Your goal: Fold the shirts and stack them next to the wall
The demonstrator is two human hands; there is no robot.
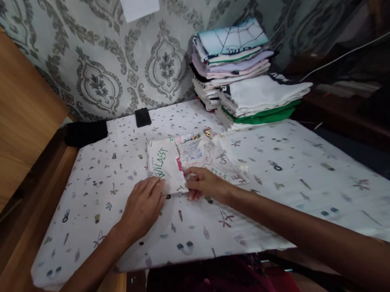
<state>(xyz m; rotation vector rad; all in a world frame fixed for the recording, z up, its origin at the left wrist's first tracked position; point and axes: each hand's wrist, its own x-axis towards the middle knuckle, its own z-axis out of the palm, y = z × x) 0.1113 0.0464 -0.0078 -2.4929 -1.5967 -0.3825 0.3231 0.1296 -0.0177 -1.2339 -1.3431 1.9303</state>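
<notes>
A white shirt [204,157] covered in coloured writing lies partly folded on the patterned cloth, its left panel reading "WILDEST". My left hand [146,200] rests with its fingers stretched out on the near left corner of that panel. At the near edge, close to the middle fold, my right hand [203,183] pinches the fabric between thumb and fingers. A small red patch shows along the fold just above the right fingertips. The shirt's underside is hidden.
Folded clothes [234,65] stand in a tall stack at the back right, with a lower pile [264,95] in front. A black wallet-like item [142,117] and a black cloth [85,132] lie at the back. Wooden furniture [2,122] borders the left side.
</notes>
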